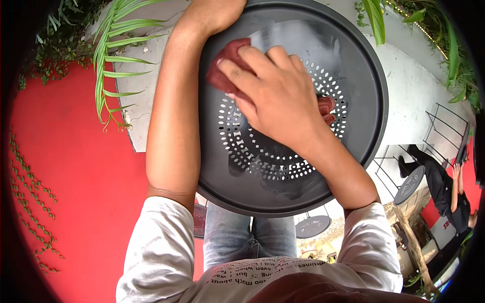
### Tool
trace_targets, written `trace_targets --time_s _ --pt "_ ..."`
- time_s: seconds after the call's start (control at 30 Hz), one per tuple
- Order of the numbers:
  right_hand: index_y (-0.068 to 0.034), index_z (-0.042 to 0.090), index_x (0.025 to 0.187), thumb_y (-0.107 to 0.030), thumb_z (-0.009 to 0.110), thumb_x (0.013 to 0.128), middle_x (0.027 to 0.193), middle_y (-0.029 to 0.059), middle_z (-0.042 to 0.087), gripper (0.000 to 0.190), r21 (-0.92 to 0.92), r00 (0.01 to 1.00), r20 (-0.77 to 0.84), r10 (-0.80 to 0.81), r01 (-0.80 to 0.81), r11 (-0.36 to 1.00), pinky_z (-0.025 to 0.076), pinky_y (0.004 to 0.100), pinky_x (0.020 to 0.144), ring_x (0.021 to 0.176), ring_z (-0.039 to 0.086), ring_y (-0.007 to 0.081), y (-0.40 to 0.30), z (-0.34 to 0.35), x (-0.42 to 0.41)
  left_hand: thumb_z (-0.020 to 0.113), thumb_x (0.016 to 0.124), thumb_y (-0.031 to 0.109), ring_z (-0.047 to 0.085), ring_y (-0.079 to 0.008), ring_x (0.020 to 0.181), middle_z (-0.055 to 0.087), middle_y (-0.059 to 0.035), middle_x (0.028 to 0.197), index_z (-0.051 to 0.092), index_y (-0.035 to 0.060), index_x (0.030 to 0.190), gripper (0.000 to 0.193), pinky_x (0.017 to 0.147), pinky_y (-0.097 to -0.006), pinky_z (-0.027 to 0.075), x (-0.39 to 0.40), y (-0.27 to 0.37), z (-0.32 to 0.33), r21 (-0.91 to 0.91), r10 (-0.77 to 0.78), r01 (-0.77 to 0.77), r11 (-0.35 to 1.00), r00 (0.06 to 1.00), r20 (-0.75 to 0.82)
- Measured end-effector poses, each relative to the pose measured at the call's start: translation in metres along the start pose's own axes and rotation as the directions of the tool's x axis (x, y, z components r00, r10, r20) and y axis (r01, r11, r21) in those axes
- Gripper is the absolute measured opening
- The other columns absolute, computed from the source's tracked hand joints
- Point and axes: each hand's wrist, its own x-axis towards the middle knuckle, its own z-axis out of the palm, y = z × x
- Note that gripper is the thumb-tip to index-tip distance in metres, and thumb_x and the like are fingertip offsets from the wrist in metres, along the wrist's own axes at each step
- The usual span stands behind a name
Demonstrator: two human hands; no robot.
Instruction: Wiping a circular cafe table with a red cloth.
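A round dark grey metal table top (242,189) with a raised rim and a ring pattern of punched holes fills the middle of the view. My right hand (271,87) presses a folded dark red cloth (227,72) against its upper left part, fingers bent over the cloth. More red cloth shows beyond the wrist, near the centre holes. Wet, shiny patches lie on the surface at the top and lower right. My left hand (218,13) rests at the upper left rim, partly cut off by the picture's edge; its fingertips are hidden.
A red wall (75,170) with climbing vines stands at the left, and a green palm frond (102,72) hangs near my left forearm. Round chair seats (313,226) show beneath the top. At the right, a person in black (447,189) is near metal-framed chairs; leafy plants hang above.
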Motion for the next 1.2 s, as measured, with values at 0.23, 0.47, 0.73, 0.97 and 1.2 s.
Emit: trace_targets --time_s 0.23,0.47,0.73,0.97,1.2 --pt "-0.017 0.076 0.133 -0.03 0.084 0.088 0.108 0.0139 0.069 0.047 0.018 0.925 -0.283 0.253 -0.259 0.966 0.054 0.0478 0.083 0.098 0.068 0.0378 0.045 -0.002 0.007 0.049 0.109 0.052 0.069 -0.0539 0.115 0.07 -0.0414 0.111 0.076 -0.0123 0.107 0.07 0.106 -0.0517 0.05 0.002 0.007 0.008 0.004 0.024 -0.024 1.0 0.998 -0.057" --pt "-0.009 0.08 0.125 -0.039 0.078 0.09 0.098 0.021 0.079 0.045 0.072 0.781 -0.262 0.568 -0.571 0.818 0.061 0.0472 0.083 0.093 0.076 0.0427 0.078 -0.04 0.002 0.048 0.11 0.05 0.068 -0.0523 0.121 0.07 -0.0413 0.116 0.076 -0.0122 0.109 0.068 0.108 -0.0507 0.049 0.001 0.012 0.008 0.024 0.019 -0.018 1.0 0.999 -0.051" --pt "-0.005 0.076 0.129 -0.037 0.071 0.097 0.108 0.0205 0.078 0.046 -0.165 0.844 -0.27 0.464 -0.515 0.841 0.06 0.0497 0.085 0.098 0.076 0.0419 0.07 -0.026 0.012 0.031 0.106 0.082 0.065 -0.0262 0.084 0.067 -0.0082 0.091 0.066 0.0024 0.107 0.087 0.087 -0.0371 0.053 0.038 -0.034 0.009 -0.637 0.164 0.005 0.771 0.965 0.207" --pt "-0.002 0.074 0.119 -0.034 0.067 0.098 0.106 0.0184 0.077 0.039 -0.239 0.934 -0.131 0.332 -0.355 0.904 0.06 0.051 0.083 0.095 0.075 0.0404 0.042 -0.016 0.054 0.023 0.091 0.1 0.056 -0.0158 0.074 0.057 -0.0012 0.081 0.061 0.0072 0.113 0.103 0.076 -0.0296 0.049 0.03 -0.022 -0.015 -0.79 -0.025 0.352 0.502 0.919 0.393" --pt "-0.004 0.073 0.12 -0.03 0.073 0.093 0.107 0.0146 0.076 0.038 -0.144 0.993 -0.066 0.102 -0.111 0.983 0.061 0.0489 0.08 0.096 0.075 0.0353 0.005 0.017 0.057 0.032 0.095 0.097 0.064 -0.0191 0.089 0.069 -0.0086 0.101 0.068 0.0024 0.119 0.104 0.082 -0.0331 0.052 0.022 -0.011 0.0 -0.644 -0.1 0.237 0.728 0.965 0.243"
